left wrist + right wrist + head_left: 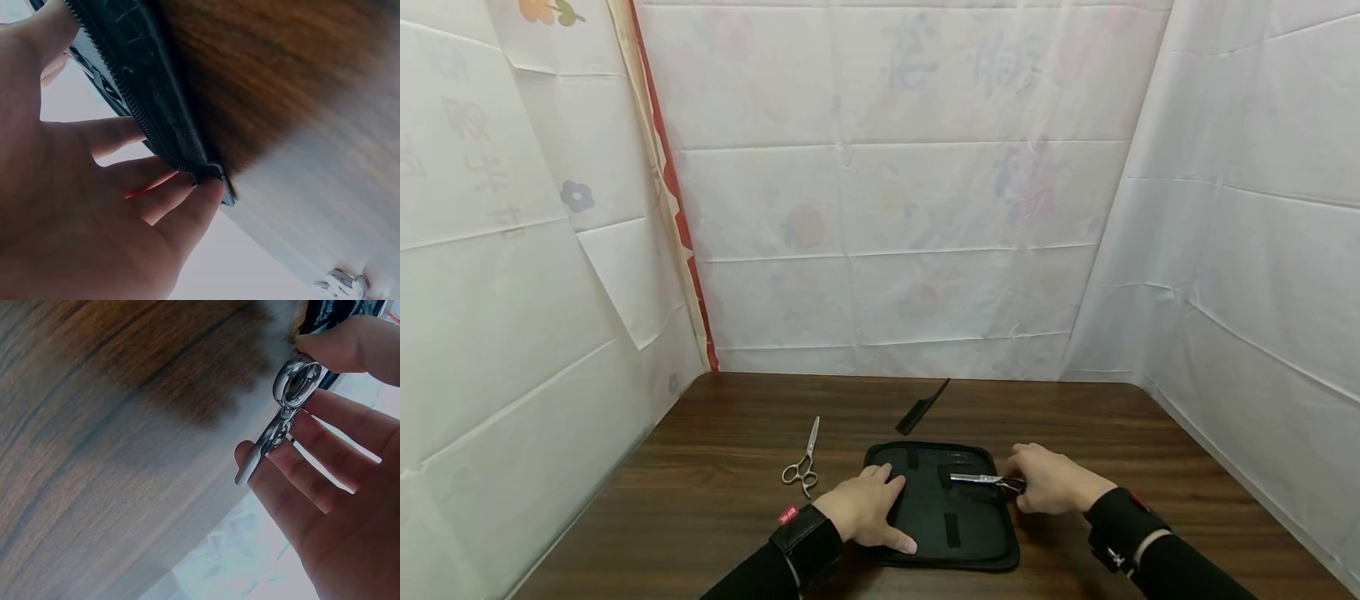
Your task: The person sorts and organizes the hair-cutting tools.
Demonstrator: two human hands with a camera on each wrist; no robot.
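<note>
A black zippered case (pixel 985 537) lies spread on the table, with small elastic loops on its inner face. My left hand (pixel 865 504) rests on its left side, fingers spread; in the left wrist view fingertips touch the zipped edge (pixel 159 94). Over the case's right part, my right hand (pixel 1051 479) holds silver scissors (pixel 973 478) by the handle end, blades pointing left. The blade tip meets a dark loop (pixel 945 475); whether it is inside cannot be told. The right wrist view shows the finger rings (pixel 300 381) between thumb and fingers.
A second pair of silver scissors (pixel 809 462) lies left of the case. A black comb (pixel 919 412) with a thin tail lies behind it. White sheeting (pixel 887 208) encloses the brown wooden table (pixel 715 467) at the back and both sides.
</note>
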